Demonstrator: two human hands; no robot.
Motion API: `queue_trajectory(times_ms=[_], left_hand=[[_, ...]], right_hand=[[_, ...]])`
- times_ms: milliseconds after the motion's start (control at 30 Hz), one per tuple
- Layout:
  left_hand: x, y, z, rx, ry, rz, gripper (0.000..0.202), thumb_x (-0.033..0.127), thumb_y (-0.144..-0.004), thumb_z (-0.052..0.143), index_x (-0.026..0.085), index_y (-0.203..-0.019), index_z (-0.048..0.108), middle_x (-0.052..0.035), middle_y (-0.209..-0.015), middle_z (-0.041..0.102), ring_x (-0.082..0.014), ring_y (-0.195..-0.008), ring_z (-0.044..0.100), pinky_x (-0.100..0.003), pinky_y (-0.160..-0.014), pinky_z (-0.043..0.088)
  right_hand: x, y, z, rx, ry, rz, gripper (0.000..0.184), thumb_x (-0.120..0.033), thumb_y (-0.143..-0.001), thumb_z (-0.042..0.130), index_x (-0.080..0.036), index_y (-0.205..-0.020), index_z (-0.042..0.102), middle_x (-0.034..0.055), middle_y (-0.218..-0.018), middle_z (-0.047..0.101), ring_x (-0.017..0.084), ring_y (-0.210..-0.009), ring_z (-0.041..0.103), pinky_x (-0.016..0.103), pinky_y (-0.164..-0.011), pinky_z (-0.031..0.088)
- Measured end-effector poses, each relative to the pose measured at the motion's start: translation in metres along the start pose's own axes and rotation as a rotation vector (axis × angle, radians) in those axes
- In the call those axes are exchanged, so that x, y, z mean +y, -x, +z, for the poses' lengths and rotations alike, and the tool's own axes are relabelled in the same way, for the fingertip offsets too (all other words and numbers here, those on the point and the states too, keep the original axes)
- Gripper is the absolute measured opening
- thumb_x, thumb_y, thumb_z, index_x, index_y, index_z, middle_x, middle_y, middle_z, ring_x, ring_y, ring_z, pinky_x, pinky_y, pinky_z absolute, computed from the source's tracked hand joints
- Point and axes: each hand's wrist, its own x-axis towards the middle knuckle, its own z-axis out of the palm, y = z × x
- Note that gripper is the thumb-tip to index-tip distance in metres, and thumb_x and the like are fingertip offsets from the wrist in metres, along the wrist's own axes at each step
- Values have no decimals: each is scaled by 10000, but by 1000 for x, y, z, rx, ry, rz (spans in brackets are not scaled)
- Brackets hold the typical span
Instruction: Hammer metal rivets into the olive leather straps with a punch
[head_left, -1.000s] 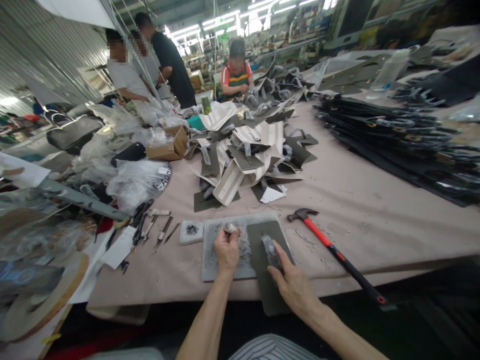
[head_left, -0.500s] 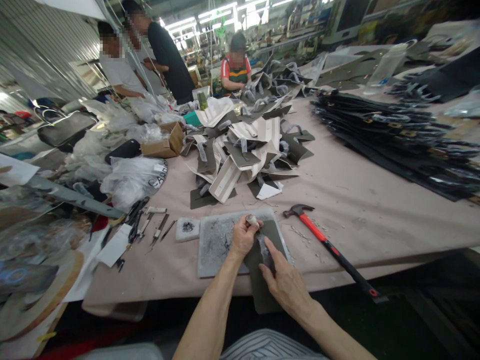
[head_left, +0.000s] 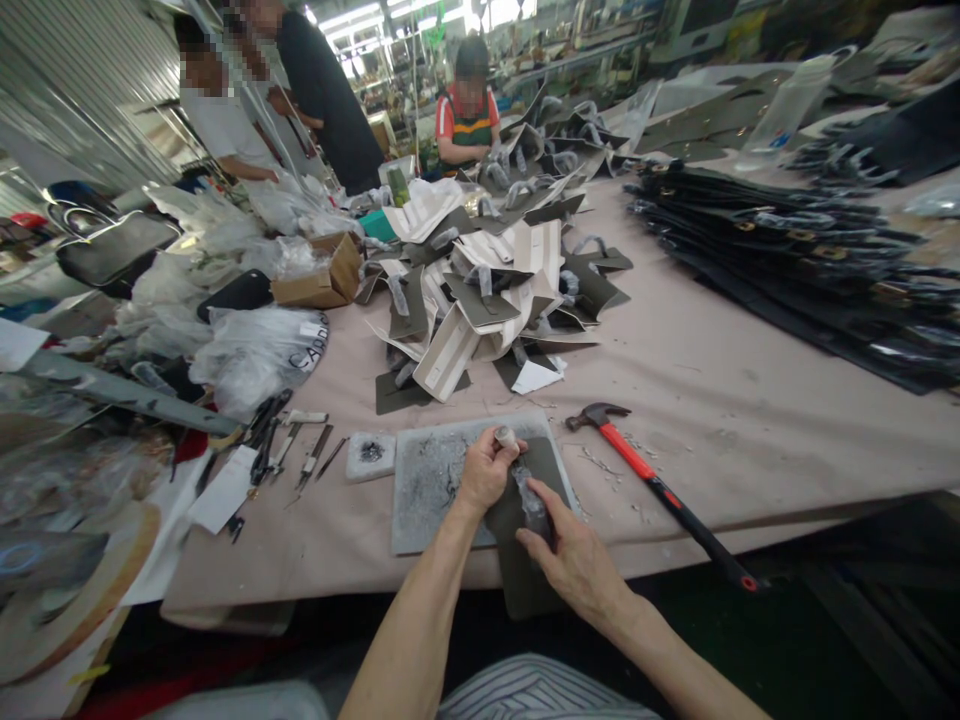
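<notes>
My left hand [head_left: 486, 472] is closed around a small punch-like tool whose pale top [head_left: 505, 436] sticks out above the fist. It stands over a dark olive leather piece [head_left: 525, 580] that lies partly on a grey cutting pad [head_left: 431, 485]. My right hand [head_left: 571, 560] presses on that leather piece and pinches a plastic-wrapped fitting [head_left: 531, 505] on it. A red-handled hammer [head_left: 660, 490] lies on the table just to the right.
A heap of olive and cream bag pieces [head_left: 480, 290] lies behind the pad. Black stacked pieces [head_left: 795, 260] fill the right side. Scissors and small tools [head_left: 289, 450] lie to the left, beside plastic bags [head_left: 255, 355]. Three people work at the far end.
My left hand moved right with its tool, from the grey pad onto the olive leather piece beside my right hand. The view shifted slightly.
</notes>
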Motion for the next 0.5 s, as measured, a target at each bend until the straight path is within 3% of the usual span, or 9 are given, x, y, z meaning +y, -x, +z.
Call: queue_trajectory(times_ms=[167, 500], left_hand=[[6, -5, -8, -144, -51, 1, 139, 282, -864, 664, 163, -936, 651, -71, -911, 754, -196, -867, 690, -311, -861, 524], [0, -4, -6, -118, -61, 8, 101, 212, -861, 622, 163, -943, 653, -70, -919, 750, -202, -880, 688, -308, -859, 516]], right_hand=[[-2, -2, -15, -55, 3, 28, 614, -332, -875, 584, -187, -1462, 474, 127, -1259, 663, 271, -1101, 652, 438, -941, 541], [-1, 0, -12, -56, 23, 12, 614, -339, -891, 554, -232, -1488, 456, 78, -1053, 700, 233, -885, 662, 384, -790, 539]])
